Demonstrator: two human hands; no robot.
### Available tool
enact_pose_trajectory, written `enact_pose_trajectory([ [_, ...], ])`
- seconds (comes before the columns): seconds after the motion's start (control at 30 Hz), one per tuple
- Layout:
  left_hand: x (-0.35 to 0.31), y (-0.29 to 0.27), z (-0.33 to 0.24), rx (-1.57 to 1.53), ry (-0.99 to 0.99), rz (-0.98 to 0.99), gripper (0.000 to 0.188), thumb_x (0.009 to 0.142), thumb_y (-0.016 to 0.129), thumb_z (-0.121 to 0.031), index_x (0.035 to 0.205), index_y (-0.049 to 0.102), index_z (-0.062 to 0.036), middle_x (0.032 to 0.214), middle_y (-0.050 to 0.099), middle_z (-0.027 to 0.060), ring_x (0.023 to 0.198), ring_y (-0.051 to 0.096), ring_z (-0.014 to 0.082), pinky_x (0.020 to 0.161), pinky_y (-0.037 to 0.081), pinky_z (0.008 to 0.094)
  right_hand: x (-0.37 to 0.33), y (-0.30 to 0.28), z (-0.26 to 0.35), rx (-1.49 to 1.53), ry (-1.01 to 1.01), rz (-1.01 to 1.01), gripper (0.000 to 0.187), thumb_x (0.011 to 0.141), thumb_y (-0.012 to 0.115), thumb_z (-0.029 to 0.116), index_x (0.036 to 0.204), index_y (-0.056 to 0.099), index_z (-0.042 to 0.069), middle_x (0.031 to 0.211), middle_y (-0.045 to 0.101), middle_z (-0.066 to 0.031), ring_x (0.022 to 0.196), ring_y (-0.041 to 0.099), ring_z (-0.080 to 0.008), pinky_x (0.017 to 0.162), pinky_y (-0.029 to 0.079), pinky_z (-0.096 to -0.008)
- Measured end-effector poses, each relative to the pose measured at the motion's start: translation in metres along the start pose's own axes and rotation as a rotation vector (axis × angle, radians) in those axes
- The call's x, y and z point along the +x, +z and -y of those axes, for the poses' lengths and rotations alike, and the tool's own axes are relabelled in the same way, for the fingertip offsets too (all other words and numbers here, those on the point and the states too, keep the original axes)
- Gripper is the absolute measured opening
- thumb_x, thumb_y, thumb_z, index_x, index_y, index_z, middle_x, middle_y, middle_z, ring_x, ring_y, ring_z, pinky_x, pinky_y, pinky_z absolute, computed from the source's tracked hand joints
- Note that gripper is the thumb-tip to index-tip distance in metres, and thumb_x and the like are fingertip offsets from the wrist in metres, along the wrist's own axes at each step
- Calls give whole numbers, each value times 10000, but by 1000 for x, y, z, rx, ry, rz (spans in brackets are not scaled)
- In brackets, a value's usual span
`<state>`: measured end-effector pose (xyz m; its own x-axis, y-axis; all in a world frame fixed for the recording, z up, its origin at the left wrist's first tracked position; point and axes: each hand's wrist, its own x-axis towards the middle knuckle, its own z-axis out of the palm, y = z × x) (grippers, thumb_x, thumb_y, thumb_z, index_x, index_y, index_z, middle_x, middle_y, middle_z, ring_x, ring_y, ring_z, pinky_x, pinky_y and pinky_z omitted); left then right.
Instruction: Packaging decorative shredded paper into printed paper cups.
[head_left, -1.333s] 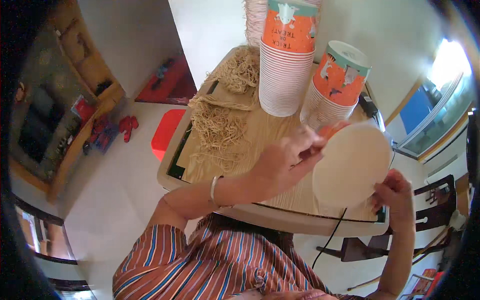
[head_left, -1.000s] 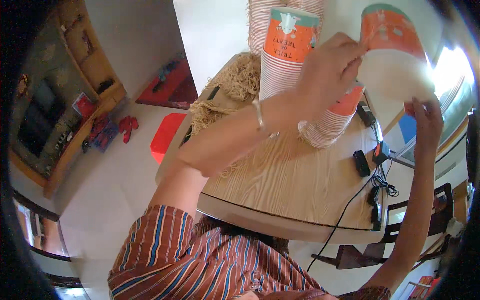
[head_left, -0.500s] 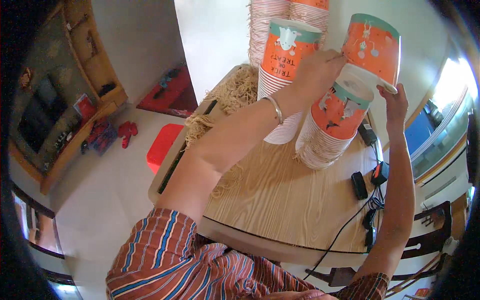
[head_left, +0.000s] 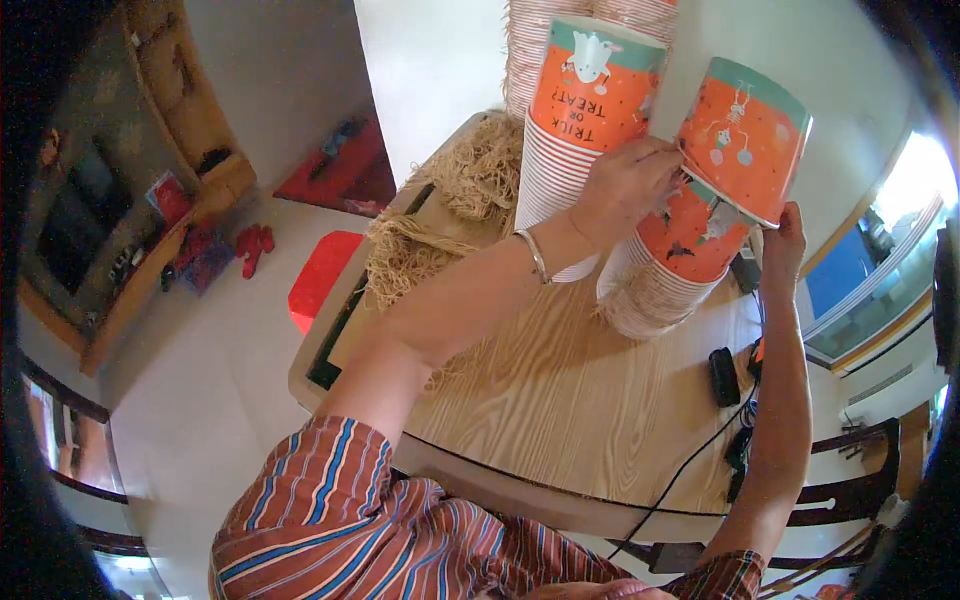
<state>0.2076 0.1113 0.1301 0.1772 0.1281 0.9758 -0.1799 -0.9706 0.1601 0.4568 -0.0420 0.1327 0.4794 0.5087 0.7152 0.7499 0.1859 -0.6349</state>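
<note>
An orange paper bucket (head_left: 745,140) with a teal band and cartoon figures sits upside down over the top of a bucket stack (head_left: 690,240). At its left lower rim my left hand (head_left: 628,190) pinches the edge with bent fingers. My right hand (head_left: 785,240) grips the same rim at the lower right, its thumb side partly hidden. The stack below leans slightly and shows many nested striped rims with straw-coloured fibres hanging on them. Close to my left hand stands a taller stack of matching inverted buckets (head_left: 590,110).
Further stacks (head_left: 525,60) rise behind. Tangled tan fibre (head_left: 470,180) lies along the left of the wooden table (head_left: 540,400). A black adapter (head_left: 723,376) and cables lie at the right edge. A red stool (head_left: 322,275) stands left, a dark chair (head_left: 850,470) right.
The held bucket has come down onto the stack, so its open underside no longer shows. Both hands have lowered with it. The view has shifted slightly.
</note>
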Motion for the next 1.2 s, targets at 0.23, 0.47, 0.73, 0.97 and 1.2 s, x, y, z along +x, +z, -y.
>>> enact_pose_trajectory([
  [0.23,-19,-1,1,-116,-86,-27,173,804,651,-15,975,676,-21,1033,659,135,945,650,283,801,547,339,-14,9,5,30,100,-2,89,906,559,54,994,571,45,1013,629,-39,974,549,-112,855,440,-288],
  [0.47,-30,-3,2,-139,-59,-27,176,793,665,-18,968,681,-29,1021,664,120,960,644,280,812,545,343,-18,12,1,143,80,31,187,936,505,76,1100,584,32,1093,642,-63,1020,574,-136,893,437,-290],
  [0.73,-45,-1,0,-165,-79,69,218,777,662,-19,993,680,-35,1060,633,103,998,613,270,849,528,345,-19,0,-23,132,136,109,380,933,496,35,1313,508,27,1263,581,-69,1129,556,-145,965,442,-310],
  [0.97,-66,0,1,-101,-37,104,237,783,648,-33,1015,689,-52,1081,629,97,1047,590,264,885,508,342,-27,-2,-29,318,248,162,372,934,542,102,1295,517,15,1229,598,-75,1089,573,-156,938,459,-315],
  [1.2,-74,5,-4,-163,-126,112,222,784,669,-34,999,705,-71,1069,633,96,1004,611,262,849,524,336,-28,1,-35,353,308,188,363,930,523,80,1288,522,18,1177,625,-59,1053,597,-142,932,475,-301],
])
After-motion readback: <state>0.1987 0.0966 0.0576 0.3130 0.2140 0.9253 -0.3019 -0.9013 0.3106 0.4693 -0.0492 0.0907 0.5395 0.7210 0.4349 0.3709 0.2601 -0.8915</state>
